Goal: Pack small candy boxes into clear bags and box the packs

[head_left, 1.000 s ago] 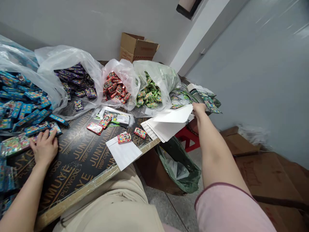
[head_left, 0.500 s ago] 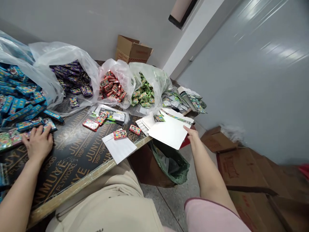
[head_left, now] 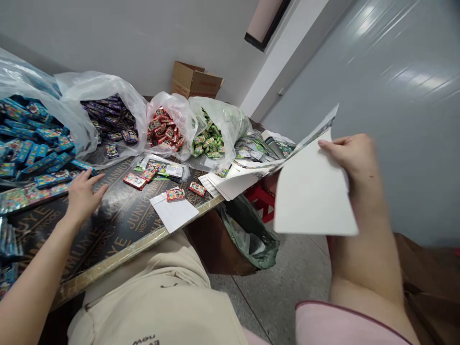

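1. white sheet (head_left: pixel 314 191), head view: it hangs from the right hand (head_left: pixel 339 148), pinched near its upper edge, thumb on the white face; most of it droops below the grip, beyond the table edge, over the floor (head_left: pixel 298 282).
2. head view, left hand (head_left: pixel 84 196): fingers spread wide, gripping nothing, over the dark tabletop (head_left: pixel 115 211) beside blue packets (head_left: pixel 53 178); whether it touches them i cannot tell.
3. head view, nearer the middle: a red packet (head_left: pixel 175 194) lies on a white envelope (head_left: pixel 174 213).
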`<act>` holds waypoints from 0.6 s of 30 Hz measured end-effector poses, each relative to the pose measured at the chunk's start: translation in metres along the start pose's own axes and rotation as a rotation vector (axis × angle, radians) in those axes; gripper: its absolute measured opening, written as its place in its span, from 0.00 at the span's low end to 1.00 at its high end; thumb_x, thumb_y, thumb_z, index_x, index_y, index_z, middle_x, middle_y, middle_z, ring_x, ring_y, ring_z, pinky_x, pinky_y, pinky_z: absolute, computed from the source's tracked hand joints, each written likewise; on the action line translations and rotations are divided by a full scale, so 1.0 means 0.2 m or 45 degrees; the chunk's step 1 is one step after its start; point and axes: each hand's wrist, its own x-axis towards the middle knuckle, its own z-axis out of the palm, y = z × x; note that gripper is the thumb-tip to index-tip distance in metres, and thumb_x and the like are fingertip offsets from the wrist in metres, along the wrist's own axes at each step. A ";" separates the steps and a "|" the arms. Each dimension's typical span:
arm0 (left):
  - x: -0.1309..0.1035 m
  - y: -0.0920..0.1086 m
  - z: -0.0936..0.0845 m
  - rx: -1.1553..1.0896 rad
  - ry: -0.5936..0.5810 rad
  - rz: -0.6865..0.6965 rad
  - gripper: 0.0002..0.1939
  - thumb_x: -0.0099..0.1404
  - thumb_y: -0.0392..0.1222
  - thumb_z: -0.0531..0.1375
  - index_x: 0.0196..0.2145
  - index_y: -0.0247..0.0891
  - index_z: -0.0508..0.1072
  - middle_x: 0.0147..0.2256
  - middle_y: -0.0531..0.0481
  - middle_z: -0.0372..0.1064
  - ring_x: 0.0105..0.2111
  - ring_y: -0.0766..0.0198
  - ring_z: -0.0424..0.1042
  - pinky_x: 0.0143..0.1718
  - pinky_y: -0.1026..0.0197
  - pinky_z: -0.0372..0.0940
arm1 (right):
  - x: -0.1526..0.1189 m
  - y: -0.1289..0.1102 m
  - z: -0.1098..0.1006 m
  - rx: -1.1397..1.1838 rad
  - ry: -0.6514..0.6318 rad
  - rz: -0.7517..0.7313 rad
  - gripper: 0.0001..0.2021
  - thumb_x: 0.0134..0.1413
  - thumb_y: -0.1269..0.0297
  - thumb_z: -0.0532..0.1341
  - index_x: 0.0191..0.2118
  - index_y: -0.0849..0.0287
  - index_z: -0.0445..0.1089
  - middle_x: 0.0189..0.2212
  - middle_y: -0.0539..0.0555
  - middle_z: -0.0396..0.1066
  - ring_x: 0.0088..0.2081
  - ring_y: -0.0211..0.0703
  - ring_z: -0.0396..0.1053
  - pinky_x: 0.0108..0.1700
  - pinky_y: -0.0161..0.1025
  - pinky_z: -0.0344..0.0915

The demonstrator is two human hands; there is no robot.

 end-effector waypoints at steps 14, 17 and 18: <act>0.13 0.47 -0.37 -1.607 -0.089 -0.289 0.53 0.48 0.61 0.68 0.65 0.43 0.50 0.63 0.35 0.54 0.60 0.47 0.61 0.55 0.46 0.62 | -0.81 -0.32 -0.30 0.902 -0.265 -0.412 0.26 0.27 0.52 0.76 0.40 0.47 0.77 0.33 0.59 0.77 0.27 0.50 0.71 0.25 0.48 0.65; 0.12 0.40 -0.54 -1.869 -0.070 -0.283 0.35 0.50 0.56 0.68 0.52 0.40 0.68 0.52 0.41 0.69 0.52 0.49 0.71 0.48 0.49 0.70 | -0.86 -0.36 -0.15 1.041 -0.708 -0.329 0.26 0.22 0.50 0.77 0.37 0.45 0.77 0.34 0.60 0.77 0.31 0.58 0.74 0.27 0.53 0.68; 0.11 0.38 -0.60 -1.907 -0.052 -0.284 0.28 0.49 0.51 0.69 0.47 0.38 0.72 0.47 0.42 0.73 0.47 0.51 0.74 0.46 0.51 0.71 | -0.86 -0.38 -0.10 1.056 -0.837 -0.327 0.27 0.22 0.49 0.77 0.36 0.45 0.76 0.34 0.60 0.77 0.32 0.59 0.75 0.27 0.54 0.68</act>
